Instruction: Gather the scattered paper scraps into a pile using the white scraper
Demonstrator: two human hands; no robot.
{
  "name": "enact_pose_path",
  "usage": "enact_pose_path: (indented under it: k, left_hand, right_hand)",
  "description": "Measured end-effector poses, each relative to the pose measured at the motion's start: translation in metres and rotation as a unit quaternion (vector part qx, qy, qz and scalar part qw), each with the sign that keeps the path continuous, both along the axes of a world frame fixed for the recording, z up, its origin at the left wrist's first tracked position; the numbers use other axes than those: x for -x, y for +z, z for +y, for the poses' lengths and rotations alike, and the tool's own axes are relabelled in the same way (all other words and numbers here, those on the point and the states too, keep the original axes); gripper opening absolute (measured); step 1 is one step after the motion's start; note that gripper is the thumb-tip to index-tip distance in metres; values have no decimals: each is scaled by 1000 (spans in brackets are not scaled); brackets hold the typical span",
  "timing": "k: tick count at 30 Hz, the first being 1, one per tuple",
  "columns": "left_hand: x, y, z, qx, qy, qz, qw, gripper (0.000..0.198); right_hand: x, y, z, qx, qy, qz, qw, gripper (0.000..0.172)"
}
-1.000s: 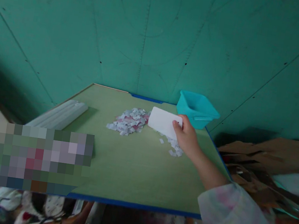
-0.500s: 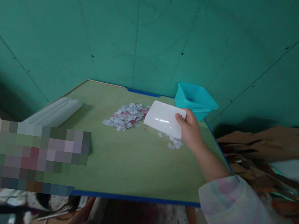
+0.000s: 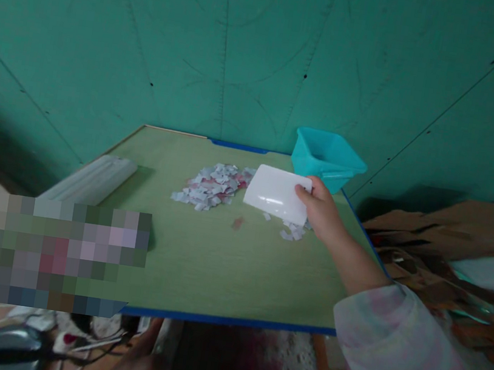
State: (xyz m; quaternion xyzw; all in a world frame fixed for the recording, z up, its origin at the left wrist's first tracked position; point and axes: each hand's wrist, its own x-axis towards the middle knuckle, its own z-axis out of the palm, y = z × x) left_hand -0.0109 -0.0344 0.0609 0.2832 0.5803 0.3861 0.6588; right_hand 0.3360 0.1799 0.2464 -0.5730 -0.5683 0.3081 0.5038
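My right hand (image 3: pixel 321 208) grips the right edge of a glossy white plastic sheet (image 3: pixel 277 194), with the thumb on top. The sheet is tilted over the table. Just left of it lies a heap of small white and pink paper scraps (image 3: pixel 210 187). A few more scraps (image 3: pixel 294 231) show below its lower right edge, partly covered by it. Low in the view, under the table's front edge, a blurred brownish shape appears to be my left hand (image 3: pixel 141 369); its fingers cannot be made out.
A turquoise plastic bin (image 3: pixel 329 157) stands at the table's back right corner, against the green wall (image 3: pixel 264 59). A long pale roll (image 3: pixel 95 182) lies on the left of the green table (image 3: pixel 234 275), behind a pixelated patch. Flattened cardboard (image 3: pixel 461 230) is piled at right; cables (image 3: pixel 100 342) hang below.
The view has shifted slightly. My right hand and the white sheet have moved a little to the right, away from the heap, and a brownish mark on the table shows more clearly.
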Motion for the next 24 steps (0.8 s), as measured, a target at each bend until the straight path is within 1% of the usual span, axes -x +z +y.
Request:
enact_pose_path:
  k: [2,4,6,9,11,13,16,18,21,23,24]
  left_hand:
    - [1,-4,-2,-15,13,52,998,71]
    - [3,-5,-3,-24,26,91,995,76]
    - [4,-2,-5,-27,35,95,995,70]
    - [-1,10,-5,6,12,30,999,55]
    - [-5,18,-4,5,5,1,1000,52]
    - [-8,21,-4,14,-3,17,1000,57]
    - [-8,18,-5,43,0,20,999,78]
    - [-7,17,-6,44,12,3,999,88]
    - [-7,22,-6,44,3,10,999,93]
    - [-9,30,-6,48,1,-13,999,97]
    - [-11,34,-5,48,7,-25,999,98]
  right_hand:
    - [2,2,-3,45,27,15,999,19]
    - [6,5,-7,101,84,61,989,22]
    - [10,9,-11,115,117,98,981,24]
    - [12,11,-13,76,87,78,990,19]
    - [12,9,-13,75,78,49,993,15]
    - [14,7,-14,98,98,35,990,15]
    - [18,6,-18,129,158,53,977,17]
    - [20,6,-19,119,174,75,975,19]
    - [19,3,-16,79,127,72,986,18]
    - [19,0,-14,76,98,46,991,17]
    - [20,-1,-15,85,99,35,991,16]
